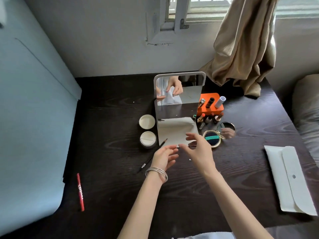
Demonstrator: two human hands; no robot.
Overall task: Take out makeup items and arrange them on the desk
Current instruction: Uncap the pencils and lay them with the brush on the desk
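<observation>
1. Both hands hover above the dark wooden desk (107, 169), just in front of the standing mirror (179, 90); the left hand (164, 156) wears silver bangles (156, 171) at the wrist, its fingers (170, 149) loosely spread and grasping nothing.
2. The right hand (198, 150) is beside it, fingers (189, 136) released and splayed over the near edge of the mirror's pale base (174, 130); nothing is held.
3. A dark pencil (151, 156) lies slanted on the desk, its sharpened tip on the corner of the base, partly hidden by the left hand.
4. Left of the mirror sit two round white jars (147, 121), one behind the other, close together.
5. Right of the mirror stands an orange holder (211, 107) with tubes in its slots; several lipsticks (209, 118) stand just in front of it.
6. Near the right hand lies an open gold compact (213, 138), its round mirror lid (227, 130) tilted back.
7. A red pencil (80, 192) lies well apart at the desk's left edge; a white envelope pouch (290, 178) lies far right.
8. A beige curtain (245, 49) drapes onto the back corner.
</observation>
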